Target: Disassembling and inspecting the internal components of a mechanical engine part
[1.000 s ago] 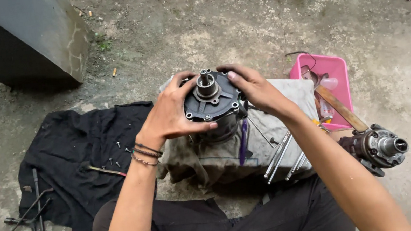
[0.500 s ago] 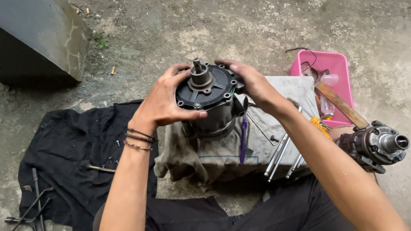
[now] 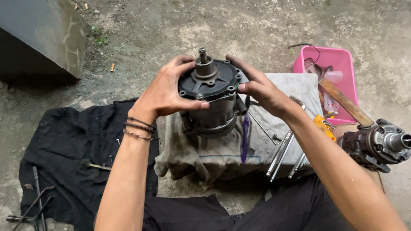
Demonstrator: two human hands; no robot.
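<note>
A dark cylindrical metal machine part (image 3: 212, 101) with a round bolted cover and a short shaft on top is held upright above a dirty grey cloth (image 3: 231, 151). My left hand (image 3: 167, 91) grips its left side at the cover's rim. My right hand (image 3: 259, 88) grips its right side. Both hands clasp the part between them. A purple-handled tool (image 3: 244, 137) lies on the cloth just below the part.
A pink tray (image 3: 332, 61) with small items sits at the right, a wooden handle (image 3: 346, 103) beside it. A second metal part (image 3: 381, 145) rests at the right. Chrome wrenches (image 3: 283, 153) lie on the cloth. A black cloth (image 3: 72, 158) and T-handle tools (image 3: 35, 220) are left.
Both hands have lifted the part off the cloth and turned it more upright, so its shaft now points up.
</note>
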